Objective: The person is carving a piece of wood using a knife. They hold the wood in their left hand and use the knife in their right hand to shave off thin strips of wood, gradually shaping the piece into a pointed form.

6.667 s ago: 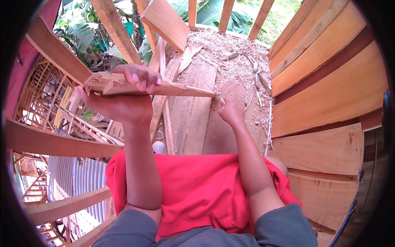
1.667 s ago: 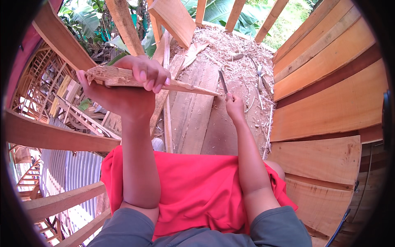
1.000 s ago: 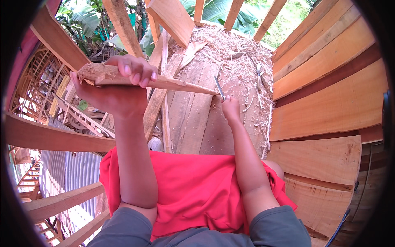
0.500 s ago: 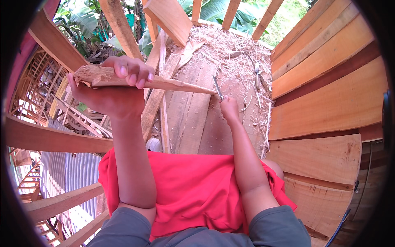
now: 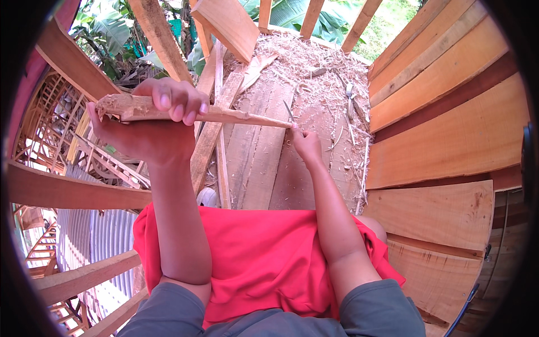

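The left hand [image 5: 154, 121] gripped a tapered stick [image 5: 196, 112]; the right hand [image 5: 306, 145], clamped on what looked like a knife [image 5: 288, 109], was whittling its tip, needing another controlled stroke.

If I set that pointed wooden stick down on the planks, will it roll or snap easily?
The stick, gripped in the left hand, looks stiff: it juts out straight, without sagging. Its thin carved tip near the knife in the right hand probably chips easily. The rough, uneven thick end likely keeps it from rolling far.
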A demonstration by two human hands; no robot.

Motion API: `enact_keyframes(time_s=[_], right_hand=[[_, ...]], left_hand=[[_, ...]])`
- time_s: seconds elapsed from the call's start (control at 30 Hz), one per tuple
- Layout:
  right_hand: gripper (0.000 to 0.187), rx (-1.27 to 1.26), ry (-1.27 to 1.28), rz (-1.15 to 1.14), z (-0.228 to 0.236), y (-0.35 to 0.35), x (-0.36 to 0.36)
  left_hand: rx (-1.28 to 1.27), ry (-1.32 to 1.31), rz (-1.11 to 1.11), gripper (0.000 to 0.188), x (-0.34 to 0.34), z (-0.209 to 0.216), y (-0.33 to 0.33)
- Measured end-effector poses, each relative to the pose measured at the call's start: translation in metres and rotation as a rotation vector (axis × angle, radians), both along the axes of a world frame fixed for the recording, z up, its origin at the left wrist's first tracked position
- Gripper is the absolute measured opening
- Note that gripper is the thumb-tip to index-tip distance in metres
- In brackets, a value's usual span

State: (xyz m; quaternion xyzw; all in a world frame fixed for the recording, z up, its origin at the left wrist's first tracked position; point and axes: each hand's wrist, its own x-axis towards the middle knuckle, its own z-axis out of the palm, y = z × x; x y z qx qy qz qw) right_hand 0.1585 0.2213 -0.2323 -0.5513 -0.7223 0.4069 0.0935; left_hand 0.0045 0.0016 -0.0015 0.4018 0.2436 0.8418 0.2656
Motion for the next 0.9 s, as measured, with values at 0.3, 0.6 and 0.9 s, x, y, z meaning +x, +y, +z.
enact_keyframes(time_s=[0.3,0.6,0.9], right_hand=[[0.055,-0.168,0.069,-0.084,-0.011,0.01,0.003],[0.049,-0.619,0.452,-0.185,0.018,0.012,0.007],[0.036,0.063,0.476,-0.655,0.013,0.079,0.046]], left_hand=[[0.002,0.042,-0.024,0.073,0.003,0.0,0.002],[0.019,0.0,-0.025,0.076,0.0,-0.004,0.002],[0.003,0.056,-0.069,0.075,0.0,-0.001,0.003]])
